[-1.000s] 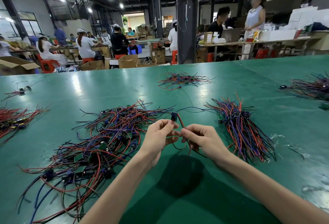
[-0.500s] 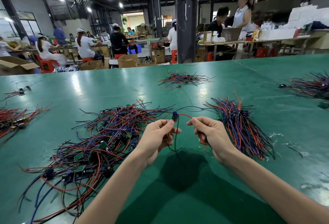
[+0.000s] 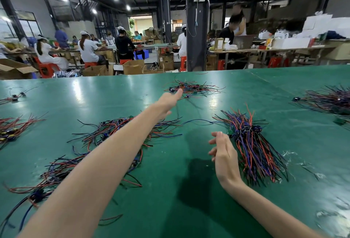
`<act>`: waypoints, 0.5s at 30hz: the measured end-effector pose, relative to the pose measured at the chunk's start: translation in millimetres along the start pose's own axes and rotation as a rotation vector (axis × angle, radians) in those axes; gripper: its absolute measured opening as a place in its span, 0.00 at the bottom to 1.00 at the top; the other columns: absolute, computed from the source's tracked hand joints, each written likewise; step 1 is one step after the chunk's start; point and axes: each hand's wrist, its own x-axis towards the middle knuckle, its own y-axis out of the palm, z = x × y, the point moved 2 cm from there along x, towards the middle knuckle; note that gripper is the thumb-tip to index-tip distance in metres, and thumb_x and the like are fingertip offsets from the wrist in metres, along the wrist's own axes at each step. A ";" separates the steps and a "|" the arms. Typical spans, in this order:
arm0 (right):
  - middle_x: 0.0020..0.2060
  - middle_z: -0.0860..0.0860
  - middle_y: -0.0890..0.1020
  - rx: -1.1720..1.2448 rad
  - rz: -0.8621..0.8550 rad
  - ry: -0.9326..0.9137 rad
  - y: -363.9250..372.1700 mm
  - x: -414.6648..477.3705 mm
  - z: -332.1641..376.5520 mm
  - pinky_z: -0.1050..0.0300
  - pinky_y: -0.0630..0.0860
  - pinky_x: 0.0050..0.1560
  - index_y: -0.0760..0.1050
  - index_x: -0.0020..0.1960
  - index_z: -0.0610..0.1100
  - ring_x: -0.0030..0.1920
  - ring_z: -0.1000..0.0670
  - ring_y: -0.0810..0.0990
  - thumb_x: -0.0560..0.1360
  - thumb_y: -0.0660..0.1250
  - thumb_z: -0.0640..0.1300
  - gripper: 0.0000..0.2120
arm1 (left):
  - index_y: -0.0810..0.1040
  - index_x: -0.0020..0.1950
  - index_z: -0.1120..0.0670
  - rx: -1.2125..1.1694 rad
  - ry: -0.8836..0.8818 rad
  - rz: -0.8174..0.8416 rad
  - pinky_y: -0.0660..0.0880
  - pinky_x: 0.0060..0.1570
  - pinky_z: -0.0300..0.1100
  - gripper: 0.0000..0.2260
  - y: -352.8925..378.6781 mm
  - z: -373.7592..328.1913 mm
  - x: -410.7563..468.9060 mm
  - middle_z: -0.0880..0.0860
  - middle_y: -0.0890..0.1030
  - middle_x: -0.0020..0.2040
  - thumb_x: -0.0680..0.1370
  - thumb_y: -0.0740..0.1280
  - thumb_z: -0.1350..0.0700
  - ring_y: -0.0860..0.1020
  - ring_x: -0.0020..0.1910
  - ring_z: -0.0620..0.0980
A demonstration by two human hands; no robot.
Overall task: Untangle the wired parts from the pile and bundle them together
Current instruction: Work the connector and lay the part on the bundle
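Tangled pile (image 3: 106,139) lies left of centre, under my left forearm. Left hand (image 3: 166,103) reaches the small far heap (image 3: 191,88), forefinger stretched; whether it pinches a wire I cannot tell. My judgement: draw one part out lengthwise, not sideways. Right hand (image 3: 225,154) is slack and holds nothing, just beside the sorted bundle (image 3: 253,148). Bare table (image 3: 189,143) lies between pile and bundle, with the far edge close behind the heap.

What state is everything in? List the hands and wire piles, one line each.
Tangled pile: loose and knotted, not sorted.
Bundle: wires lined up, lying flat.
Far pile: small, loose.
Left hand: stretched out to the far pile, grip unclear.
Right hand: open, empty, beside the bundle.
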 end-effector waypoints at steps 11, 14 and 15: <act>0.42 0.52 0.78 -0.339 0.178 -0.271 10.5 -6.4 -3.1 0.56 0.72 0.50 0.77 0.47 0.43 0.45 0.53 0.76 0.81 0.57 0.42 0.11 | 0.72 0.35 0.63 0.968 0.158 -0.121 0.67 0.39 0.43 0.17 -72.3 24.1 18.7 0.60 0.73 0.37 0.81 0.56 0.56 0.72 0.39 0.57; 0.42 0.51 0.79 -0.393 0.203 -0.262 11.5 -5.3 -4.5 0.55 0.72 0.50 0.78 0.46 0.43 0.45 0.51 0.77 0.81 0.58 0.40 0.11 | 0.68 0.32 0.62 1.187 0.051 -0.063 0.65 0.35 0.43 0.15 -106.5 48.6 2.3 0.56 0.68 0.32 0.79 0.60 0.59 0.68 0.38 0.55; 0.42 0.50 0.79 -0.412 0.212 -0.258 12.2 -5.2 -4.6 0.55 0.72 0.50 0.78 0.45 0.42 0.45 0.51 0.77 0.80 0.58 0.40 0.11 | 0.71 0.34 0.62 1.236 -0.012 -0.018 0.67 0.37 0.43 0.14 -114.1 56.7 -4.4 0.56 0.69 0.33 0.78 0.62 0.58 0.68 0.39 0.55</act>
